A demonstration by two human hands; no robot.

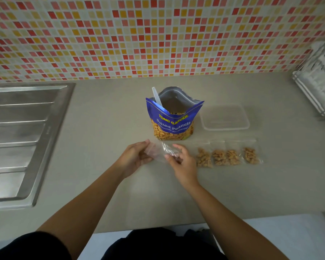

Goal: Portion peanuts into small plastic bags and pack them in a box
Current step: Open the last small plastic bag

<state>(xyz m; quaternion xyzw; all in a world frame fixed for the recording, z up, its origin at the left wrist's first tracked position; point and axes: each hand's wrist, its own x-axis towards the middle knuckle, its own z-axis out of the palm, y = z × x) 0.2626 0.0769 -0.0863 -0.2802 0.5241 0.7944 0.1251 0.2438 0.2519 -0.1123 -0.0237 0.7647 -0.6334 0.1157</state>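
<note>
Clear plastic small bag (pixel 160 151), empty as far as I can see, is held between both hands near the middle of the grey desk (pixel 101 128). Left hand (pixel 133 158) pinches its left side, right hand (pixel 182 162) pinches the right, fingers curled on the film.

Step, by my read: opening the bag mouth for the next portion.
- Rub the two film layers apart at the mouth, don't pull at the seam.
- Keep one hand on the mouth, held wide and upright, so the other is free for the white plastic spoon (pixel 157 96) standing in the blue foil peanut pouch (pixel 174 121), just behind the hands.
- Fill over the desk close to the pouch to limit spills.
- Match the fill to the four filled small bags (pixel 229 156), lying in a row toward the right edge.

Clear rectangular plastic box (pixel 224 117) sits beside the pouch on the right-edge side, nothing packed in it that I can see.

Unclear:
- The bag is blurred and see-through, so I can't tell which end is the mouth, whether it's open, or if it has a zip.
- Peanut level in the pouch is mostly hidden, and so is the spoon bowl.
- Steel sink drainer (pixel 26 128) and white wire rack (pixel 319 91) are cut off at the left and right edges.
</note>
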